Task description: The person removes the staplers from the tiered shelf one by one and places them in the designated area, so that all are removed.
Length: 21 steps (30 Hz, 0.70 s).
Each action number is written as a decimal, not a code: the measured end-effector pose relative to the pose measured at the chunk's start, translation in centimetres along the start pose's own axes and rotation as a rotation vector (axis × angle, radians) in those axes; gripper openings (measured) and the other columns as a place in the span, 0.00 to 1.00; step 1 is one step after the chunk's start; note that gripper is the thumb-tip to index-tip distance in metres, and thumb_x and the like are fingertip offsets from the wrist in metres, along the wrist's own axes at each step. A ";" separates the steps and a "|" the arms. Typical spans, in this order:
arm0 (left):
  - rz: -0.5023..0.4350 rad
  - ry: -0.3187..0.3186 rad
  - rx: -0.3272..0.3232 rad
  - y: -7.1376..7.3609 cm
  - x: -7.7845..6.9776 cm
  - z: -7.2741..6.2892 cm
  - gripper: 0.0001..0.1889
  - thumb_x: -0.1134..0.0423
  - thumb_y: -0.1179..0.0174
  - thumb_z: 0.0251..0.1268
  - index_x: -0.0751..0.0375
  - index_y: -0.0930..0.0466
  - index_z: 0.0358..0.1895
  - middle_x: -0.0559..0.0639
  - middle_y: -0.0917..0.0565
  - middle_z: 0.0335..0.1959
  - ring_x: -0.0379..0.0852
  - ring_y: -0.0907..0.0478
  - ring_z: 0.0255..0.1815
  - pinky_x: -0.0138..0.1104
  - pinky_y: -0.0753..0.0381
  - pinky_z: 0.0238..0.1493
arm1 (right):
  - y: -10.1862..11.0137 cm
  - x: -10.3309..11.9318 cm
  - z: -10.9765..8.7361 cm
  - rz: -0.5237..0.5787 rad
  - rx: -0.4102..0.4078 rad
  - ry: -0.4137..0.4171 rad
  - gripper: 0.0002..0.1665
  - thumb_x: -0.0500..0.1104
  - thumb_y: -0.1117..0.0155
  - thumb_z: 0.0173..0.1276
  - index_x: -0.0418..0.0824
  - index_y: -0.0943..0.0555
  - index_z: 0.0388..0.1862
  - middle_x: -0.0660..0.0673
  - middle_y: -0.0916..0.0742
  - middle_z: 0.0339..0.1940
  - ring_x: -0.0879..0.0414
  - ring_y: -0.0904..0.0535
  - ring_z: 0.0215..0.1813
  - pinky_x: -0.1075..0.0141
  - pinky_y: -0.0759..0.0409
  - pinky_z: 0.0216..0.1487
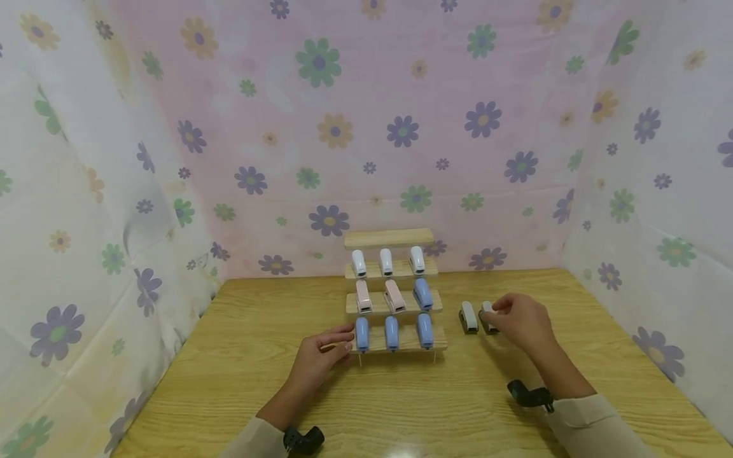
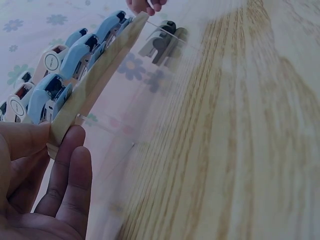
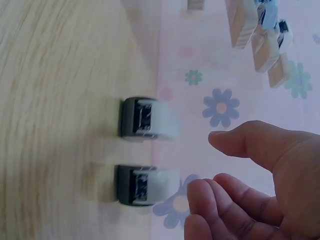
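A tiered wooden display rack point(image 1: 409, 338) carries small staplers in rows. My left hand point(image 1: 322, 359) pinches the left end of its lowest tier between thumb and fingers, clearest in the left wrist view. On that tier stand three blue staplers point(image 1: 392, 333). Two pink staplers point(image 1: 394, 296) and a blue one point(image 1: 422, 294) occupy the tier above, with three white staplers point(image 1: 386, 262) higher up. My right hand point(image 1: 523, 321) hovers by the right of two grey-and-white staplers point(image 1: 468, 317) on the table. In the right wrist view its thumb and loosely bent fingers are apart, holding nothing.
The rack's top tier point(image 1: 389, 238) bears no stapler. A wood-grain table point(image 1: 258, 318) lies under everything. Flower-printed cloth point(image 1: 366, 95) hangs behind the table and along both sides. A black wrist camera point(image 1: 529, 394) sits on the right wrist, another point(image 1: 303, 440) on the left.
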<state>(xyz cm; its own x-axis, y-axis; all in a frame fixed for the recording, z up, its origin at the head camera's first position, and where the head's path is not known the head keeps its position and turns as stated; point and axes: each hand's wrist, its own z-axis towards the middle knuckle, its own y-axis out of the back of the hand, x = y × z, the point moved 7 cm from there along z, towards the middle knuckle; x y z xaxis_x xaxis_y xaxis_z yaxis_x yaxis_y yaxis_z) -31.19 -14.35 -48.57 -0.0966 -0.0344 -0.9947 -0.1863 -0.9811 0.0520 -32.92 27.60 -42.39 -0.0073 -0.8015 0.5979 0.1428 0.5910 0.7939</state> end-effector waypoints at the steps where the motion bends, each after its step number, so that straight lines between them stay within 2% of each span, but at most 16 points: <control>1: -0.002 0.000 0.001 0.0 0.0 0.0 0.14 0.68 0.32 0.69 0.69 0.12 0.54 0.59 0.20 0.69 0.53 0.16 0.61 0.34 0.09 0.50 | 0.0 0.2 0.0 0.005 -0.008 0.003 0.25 0.57 0.28 0.67 0.35 0.15 0.47 0.37 0.10 0.42 0.49 0.16 0.36 0.60 0.17 0.30; 9: -0.011 0.007 0.003 0.0 0.3 0.0 0.14 0.68 0.32 0.69 0.69 0.12 0.54 0.58 0.21 0.69 0.52 0.16 0.60 0.35 0.09 0.50 | 0.6 2.4 -0.1 0.037 -0.080 0.061 0.23 0.56 0.28 0.69 0.38 0.14 0.48 0.39 0.10 0.41 0.49 0.15 0.37 0.62 0.16 0.29; 21: -0.020 0.010 -0.009 0.1 0.2 0.1 0.13 0.68 0.32 0.69 0.69 0.12 0.54 0.58 0.20 0.69 0.53 0.17 0.62 0.35 0.10 0.51 | 1.6 5.9 1.2 0.069 -0.117 0.082 0.25 0.59 0.30 0.70 0.39 0.14 0.51 0.40 0.10 0.43 0.48 0.15 0.40 0.63 0.17 0.31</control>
<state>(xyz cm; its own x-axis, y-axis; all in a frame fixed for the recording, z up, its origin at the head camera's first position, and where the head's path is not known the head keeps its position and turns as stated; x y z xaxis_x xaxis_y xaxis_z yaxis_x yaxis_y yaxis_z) -31.31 -14.42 -48.78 -0.0827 -0.0169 -0.9964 -0.1795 -0.9832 0.0316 -33.94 23.88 -37.46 0.0868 -0.7672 0.6355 0.2546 0.6338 0.7303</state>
